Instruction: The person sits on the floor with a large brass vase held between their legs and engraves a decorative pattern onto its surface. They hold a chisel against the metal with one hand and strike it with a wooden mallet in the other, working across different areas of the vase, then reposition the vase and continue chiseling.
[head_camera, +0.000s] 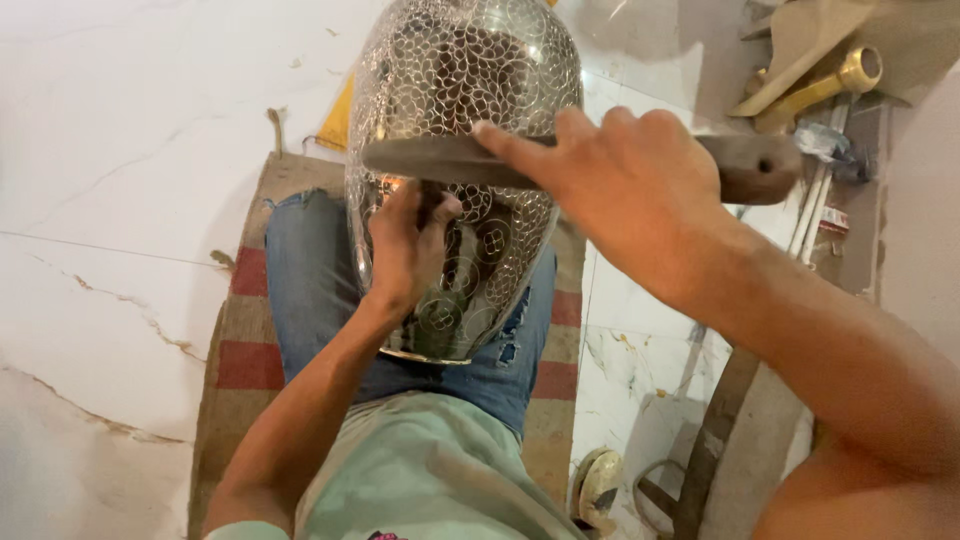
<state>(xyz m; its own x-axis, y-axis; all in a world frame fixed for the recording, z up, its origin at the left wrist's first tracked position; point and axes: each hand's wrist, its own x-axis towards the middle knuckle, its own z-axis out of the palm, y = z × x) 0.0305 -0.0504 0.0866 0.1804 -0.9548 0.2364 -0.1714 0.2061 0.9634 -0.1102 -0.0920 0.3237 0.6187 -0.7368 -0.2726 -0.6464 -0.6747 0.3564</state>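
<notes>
A large silver metal vase (460, 90) with an engraved scale and flower pattern lies across my lap, its mouth toward me. My left hand (408, 245) presses against its lower body, fingers pinched around something small that I cannot make out. My right hand (620, 180) grips a dark wooden mallet-like tool (745, 165) that lies across the vase's side, its thick end sticking out to the right.
I sit on a striped red and tan mat (245, 340) over a white marble floor (110, 150). Brass pieces (840, 80) and metal rods (815, 210) lie at the upper right. A wooden plank (735, 440) and a round object (598, 487) rest at lower right.
</notes>
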